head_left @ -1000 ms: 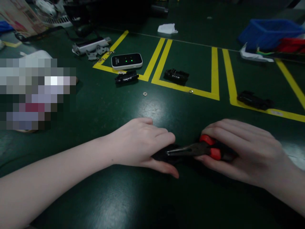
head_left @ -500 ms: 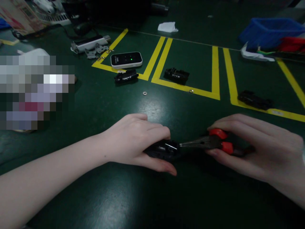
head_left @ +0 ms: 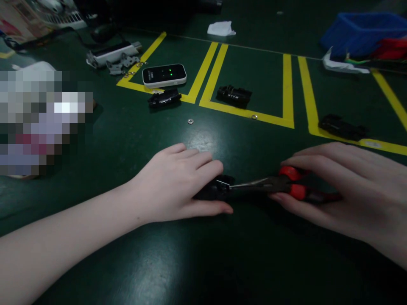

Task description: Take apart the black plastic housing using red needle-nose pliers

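Observation:
My left hand (head_left: 181,184) is closed around a black plastic part (head_left: 211,191) on the dark green table, its fingers covering most of that part. In my right hand (head_left: 343,195) are needle-nose pliers (head_left: 273,184) with red handles. The long jaws point left, and their tips reach the right end of the black part. Whether the tips grip anything is too small to make out. Beyond the hands lies a small metal ring (head_left: 190,121), with a second ring (head_left: 254,117) on the yellow tape.
Similar black parts (head_left: 234,95) lie along yellow tape lines (head_left: 288,91). A white-edged device (head_left: 164,76) with green lights sits behind one. Metal pieces (head_left: 122,63) are at the back left, a blue bin (head_left: 365,34) at the back right, white paper (head_left: 221,28) between.
The pliers' tips have shifted slightly left against the black part's end. My left hand still holds the part. The whole view has moved a little, and another green light shows on the device.

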`<state>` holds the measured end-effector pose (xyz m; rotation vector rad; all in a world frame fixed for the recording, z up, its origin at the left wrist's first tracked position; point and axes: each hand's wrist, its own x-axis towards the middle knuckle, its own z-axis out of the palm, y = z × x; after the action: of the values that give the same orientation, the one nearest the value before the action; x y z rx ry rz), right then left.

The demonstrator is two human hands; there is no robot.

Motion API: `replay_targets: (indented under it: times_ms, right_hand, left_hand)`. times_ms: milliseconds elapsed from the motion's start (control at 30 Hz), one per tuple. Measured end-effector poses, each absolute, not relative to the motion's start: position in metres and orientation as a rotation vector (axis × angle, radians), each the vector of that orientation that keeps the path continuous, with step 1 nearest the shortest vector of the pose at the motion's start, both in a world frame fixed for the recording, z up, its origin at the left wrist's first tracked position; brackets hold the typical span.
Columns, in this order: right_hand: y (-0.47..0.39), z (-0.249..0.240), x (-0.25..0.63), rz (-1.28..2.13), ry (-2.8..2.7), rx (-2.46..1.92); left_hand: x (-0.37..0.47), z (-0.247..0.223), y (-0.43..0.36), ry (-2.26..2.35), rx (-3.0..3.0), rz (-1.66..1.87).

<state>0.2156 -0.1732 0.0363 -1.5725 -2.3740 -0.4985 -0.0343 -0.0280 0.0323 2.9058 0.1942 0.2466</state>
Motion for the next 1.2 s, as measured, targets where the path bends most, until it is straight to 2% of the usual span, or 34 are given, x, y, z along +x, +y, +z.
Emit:
replay_targets:
  times_ms: [400, 600, 700, 767, 833, 967, 1200]
  right_hand:
    - [-0.17, 0.032, 0.209, -0.331, -2.182, -1.607]
    - [-0.167, 0.042, 0.211, -0.034, -1.923, -1.573]
    - [-0.169, 0.049, 0.204, 0.393, -1.555, -1.621]
    - [-0.171, 0.052, 0.194, 0.727, -1.224, -1.577]
    - [-0.174, 0.055, 0.181, 0.902, -1.042, -1.508]
    - [-0.18, 0.063, 0.156, 0.983, -0.854, -1.417]
    - [-0.192, 0.071, 0.149, 1.013, -0.703, -1.362]
  left_hand:
    - [-0.035, 0.036, -0.031, 0.309, 2.93, 0.165]
    - [-0.039, 0.038, -0.03, 0.354, 2.876, 0.21]
    - [-0.04, 0.043, -0.036, 0.347, 2.833, 0.473]
    - [-0.037, 0.049, -0.045, 0.359, 2.653, 0.6]
    - [-0.03, 0.057, -0.058, 0.383, 2.368, 0.54]
    - [-0.014, 0.075, -0.085, 0.213, 1.93, 0.236]
    - [-0.008, 0.07, -0.118, 0.263, 1.48, 0.21]
